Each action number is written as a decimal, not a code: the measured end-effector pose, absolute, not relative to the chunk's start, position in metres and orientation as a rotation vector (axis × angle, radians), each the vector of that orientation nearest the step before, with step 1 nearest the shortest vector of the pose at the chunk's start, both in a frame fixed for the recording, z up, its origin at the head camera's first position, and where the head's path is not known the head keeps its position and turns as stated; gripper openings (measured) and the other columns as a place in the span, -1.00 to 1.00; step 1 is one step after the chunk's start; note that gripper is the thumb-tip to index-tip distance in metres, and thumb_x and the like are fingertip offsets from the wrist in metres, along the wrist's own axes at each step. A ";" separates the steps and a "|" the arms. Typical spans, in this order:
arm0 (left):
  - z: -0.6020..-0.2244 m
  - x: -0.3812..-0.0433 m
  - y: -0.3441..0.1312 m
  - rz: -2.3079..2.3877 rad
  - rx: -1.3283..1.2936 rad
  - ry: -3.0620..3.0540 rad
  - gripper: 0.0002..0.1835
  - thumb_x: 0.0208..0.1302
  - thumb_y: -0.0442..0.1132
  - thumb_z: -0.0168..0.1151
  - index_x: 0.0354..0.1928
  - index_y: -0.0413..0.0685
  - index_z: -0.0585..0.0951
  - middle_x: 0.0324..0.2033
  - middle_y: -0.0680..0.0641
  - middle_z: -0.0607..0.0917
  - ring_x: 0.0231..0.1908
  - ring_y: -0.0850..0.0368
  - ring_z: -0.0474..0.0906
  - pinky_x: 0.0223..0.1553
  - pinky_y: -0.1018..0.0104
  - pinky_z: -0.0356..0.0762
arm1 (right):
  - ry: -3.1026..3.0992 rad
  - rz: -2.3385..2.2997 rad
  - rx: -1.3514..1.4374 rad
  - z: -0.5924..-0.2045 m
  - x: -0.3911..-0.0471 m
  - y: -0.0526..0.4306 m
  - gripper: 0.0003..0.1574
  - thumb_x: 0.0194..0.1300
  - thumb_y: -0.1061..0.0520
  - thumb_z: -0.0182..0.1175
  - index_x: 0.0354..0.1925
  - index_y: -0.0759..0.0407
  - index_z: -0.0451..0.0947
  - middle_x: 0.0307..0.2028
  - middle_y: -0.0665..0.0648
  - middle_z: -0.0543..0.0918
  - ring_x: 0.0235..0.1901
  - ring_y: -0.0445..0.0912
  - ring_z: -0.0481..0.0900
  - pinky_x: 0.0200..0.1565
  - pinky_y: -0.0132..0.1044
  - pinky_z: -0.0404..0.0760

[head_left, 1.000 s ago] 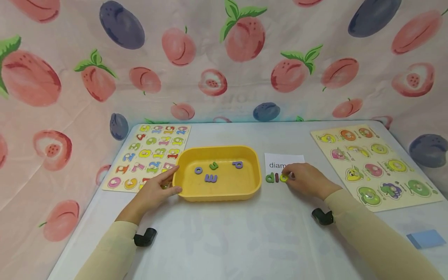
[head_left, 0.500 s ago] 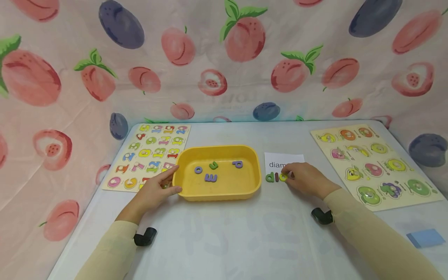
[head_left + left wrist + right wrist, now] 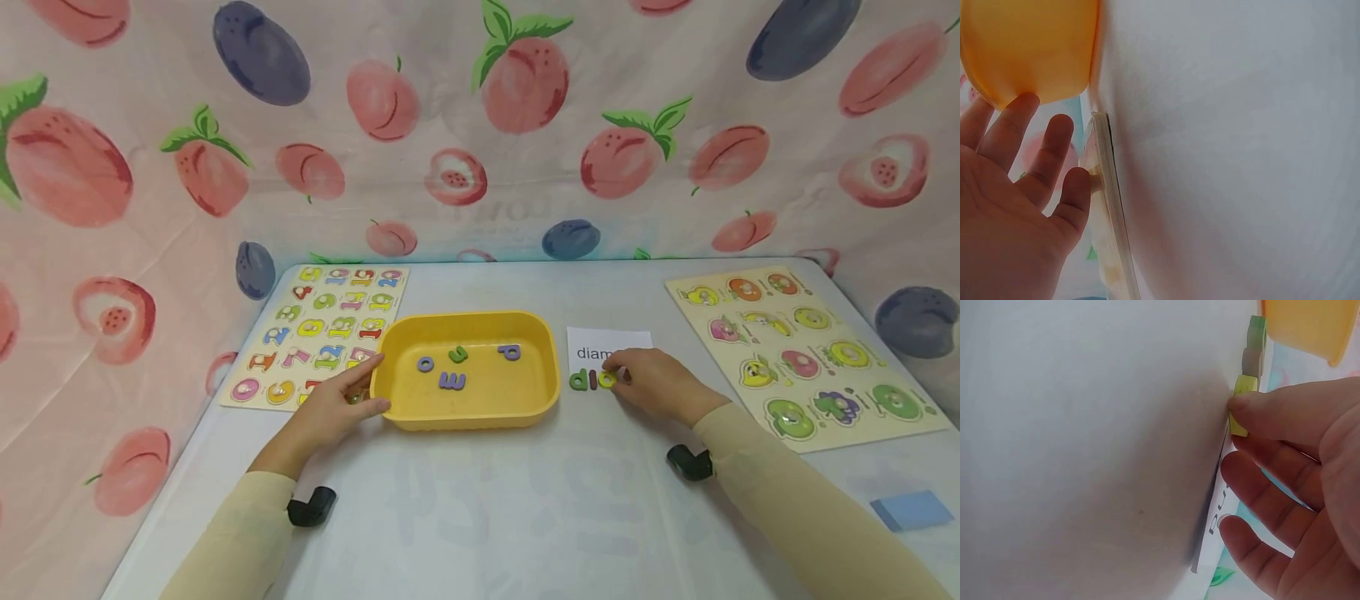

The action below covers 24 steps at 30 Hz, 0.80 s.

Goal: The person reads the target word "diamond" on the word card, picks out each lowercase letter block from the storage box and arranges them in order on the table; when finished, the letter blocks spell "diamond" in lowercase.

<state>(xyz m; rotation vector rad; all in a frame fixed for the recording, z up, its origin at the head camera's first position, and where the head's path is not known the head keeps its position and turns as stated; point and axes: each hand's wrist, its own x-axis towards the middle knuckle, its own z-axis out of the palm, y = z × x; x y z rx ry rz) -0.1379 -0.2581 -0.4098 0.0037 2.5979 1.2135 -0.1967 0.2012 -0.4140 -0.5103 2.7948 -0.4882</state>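
My right hand point(image 3: 660, 383) pinches a yellow letter point(image 3: 606, 379) between thumb and forefinger, at the table surface. Part of that letter is hidden by the fingers. To its left, in a row, lie a red letter i or l point(image 3: 593, 380) and a green letter d point(image 3: 578, 380). Just behind the row is a white word card point(image 3: 607, 337) reading "diam", the rest covered by my hand. With extended fingers, my left hand point(image 3: 330, 412) touches the left end of a yellow tray point(image 3: 465, 421). In the tray are purple letters, one an o point(image 3: 425, 364), and a green letter point(image 3: 458, 355).
Behind my left hand lies a number puzzle board point(image 3: 262, 394), partly under the hand and beside the tray. A fruit puzzle board point(image 3: 727, 350) is at the right. Nearer the front right rests a blue block point(image 3: 912, 511). Fruit-print cloth point(image 3: 525, 183) rises behind the table.
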 end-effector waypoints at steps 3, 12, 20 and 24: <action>-0.410 -0.138 -0.258 1.225 0.001 2.593 -0.11 0.23 0.14 0.39 0.55 0.26 0.22 0.47 -0.15 0.29 0.41 -0.20 0.23 0.34 -0.20 0.24 | 2.792 -0.484 -0.508 -0.414 -0.197 0.201 -0.61 0.32 0.17 0.29 0.10 0.24 0.62 -0.07 0.21 0.68 -0.13 0.08 0.56 0.11 0.13 0.55; -0.410 -0.137 -0.257 1.225 0.027 2.604 -0.12 0.25 0.10 0.39 0.55 0.21 0.22 0.45 -0.17 0.31 0.40 -0.21 0.25 0.34 -0.19 0.24 | 2.829 -0.557 -0.479 -0.393 -0.194 0.207 -0.51 0.35 0.15 0.23 0.22 0.24 0.56 0.03 0.27 0.64 -0.03 0.15 0.56 0.09 0.15 0.55; -0.409 -0.138 -0.259 1.205 0.035 2.609 -0.12 0.25 0.13 0.38 0.55 0.23 0.22 0.46 -0.19 0.29 0.40 -0.23 0.24 0.35 -0.23 0.20 | 2.970 -0.617 -0.618 -0.356 -0.191 0.201 -0.52 0.43 0.09 0.22 0.22 0.27 0.55 0.10 0.31 0.62 0.04 0.18 0.56 0.09 0.13 0.57; -0.411 -0.138 -0.258 1.221 0.040 2.607 -0.11 0.25 0.13 0.38 0.56 0.21 0.22 0.45 -0.19 0.31 0.40 -0.21 0.25 0.35 -0.21 0.21 | 2.990 -0.636 -0.724 -0.348 -0.191 0.187 -0.54 0.44 0.08 0.21 0.22 0.24 0.56 0.12 0.27 0.63 0.09 0.16 0.56 0.17 0.14 0.51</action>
